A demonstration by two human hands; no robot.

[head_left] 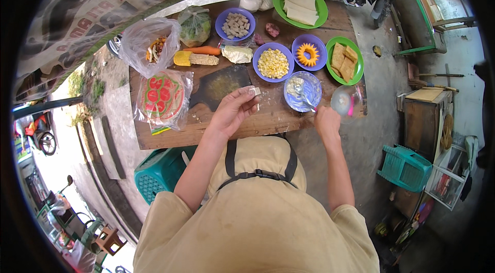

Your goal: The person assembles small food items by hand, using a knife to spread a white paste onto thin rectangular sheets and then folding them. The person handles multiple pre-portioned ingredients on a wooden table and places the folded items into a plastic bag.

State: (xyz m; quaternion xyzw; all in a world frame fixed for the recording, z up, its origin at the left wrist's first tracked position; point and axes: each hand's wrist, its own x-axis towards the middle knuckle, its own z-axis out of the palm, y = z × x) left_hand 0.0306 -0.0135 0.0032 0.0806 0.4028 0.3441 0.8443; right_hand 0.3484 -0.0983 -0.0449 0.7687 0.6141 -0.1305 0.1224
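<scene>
My left hand (231, 111): fingers pinch small pale cube (254, 91), held above worn wooden tabletop (258, 123), just left of clear glassy bowl (302, 91). My right hand (327, 121): fingers clenched on thin metal spoon (307, 102), tip inside bowl among whitish lumps. Dark paddle-shaped cutting board (221, 86) left of bowl. Round purple plate of yellow corn kernels (273, 62) behind-left of bowl.

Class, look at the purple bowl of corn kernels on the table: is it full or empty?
Full. The purple bowl is heaped with yellow corn kernels that cover its bottom nearly to the rim.
</scene>
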